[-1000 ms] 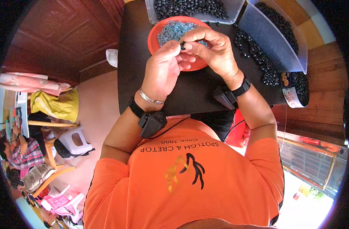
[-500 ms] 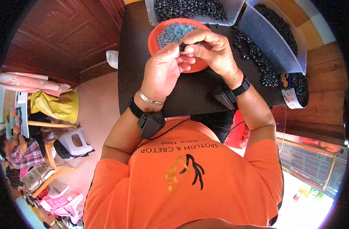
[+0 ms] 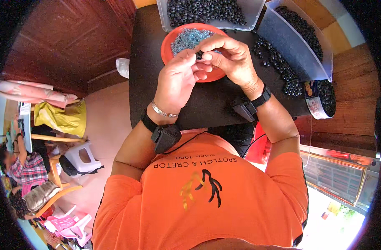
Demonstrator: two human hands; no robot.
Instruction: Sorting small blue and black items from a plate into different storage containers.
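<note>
A small black ring-shaped plastic part (image 3: 199, 55) is pinched between the fingertips of both hands, above a round red plate (image 3: 166, 53). My left hand (image 3: 176, 79) grips it from the left with thumb and forefinger, palm turned up and other fingers curled. From the right, my right hand (image 3: 236, 60) presses on the same part with thumb and forefinger. Small clear bluish pieces (image 3: 185, 39) lie heaped in the plate, partly hidden behind my hands. Whatever is inside the black part is too small to make out.
Beyond the plate stands a clear plastic bin (image 3: 252, 21) of black parts. A second bin (image 3: 292, 56) is at the right, with loose black parts (image 3: 277, 68) spilled along it. A tin (image 3: 317, 106) holds more. Another person (image 3: 30, 168) sits far left.
Both hands keep their pinch on the black part, with only slight finger movement. The plate and bins sit slightly differently in the picture. The person at far left has stretched an arm out.
</note>
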